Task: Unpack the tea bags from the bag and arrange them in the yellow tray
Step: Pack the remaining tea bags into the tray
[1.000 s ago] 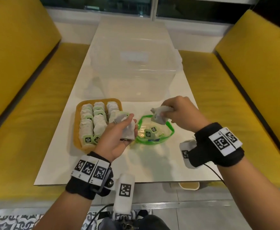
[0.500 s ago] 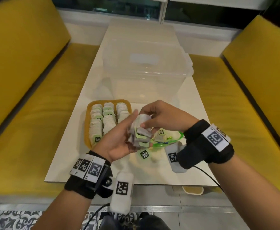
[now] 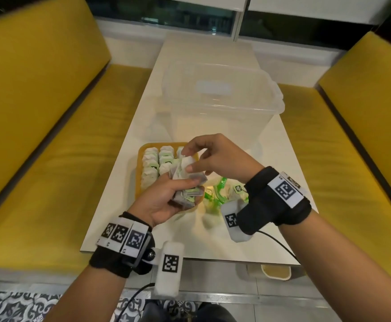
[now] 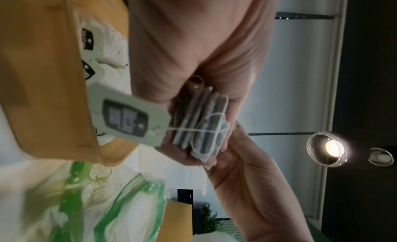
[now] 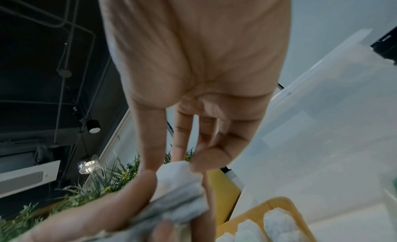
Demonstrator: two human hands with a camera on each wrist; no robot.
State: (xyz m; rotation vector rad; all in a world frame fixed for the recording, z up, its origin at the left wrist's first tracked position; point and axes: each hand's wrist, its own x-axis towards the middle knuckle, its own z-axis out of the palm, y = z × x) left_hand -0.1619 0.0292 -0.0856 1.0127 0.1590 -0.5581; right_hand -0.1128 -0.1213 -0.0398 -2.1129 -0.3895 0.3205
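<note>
Both hands meet mid-frame: left hand [image 3: 164, 198] grips stacked tea bags [image 3: 186, 182], right hand [image 3: 215, 159] pinches the top one; yellow tray [image 3: 139, 173] sits just left.

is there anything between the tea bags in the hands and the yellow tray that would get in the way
Nothing visible blocks the way. The left hand grips a stack of tea bags just above the yellow tray, at its near right corner, and the right hand pinches the top one.

Long white rectangular table [image 3: 224, 238] between two mustard-yellow upholstered benches [image 3: 39, 117], dark window [image 3: 166, 17] at far end, patterned grey floor tiles [image 3: 15, 307] near left, glowing glass pendant lamp [image 4: 328, 147] overhead.
</note>
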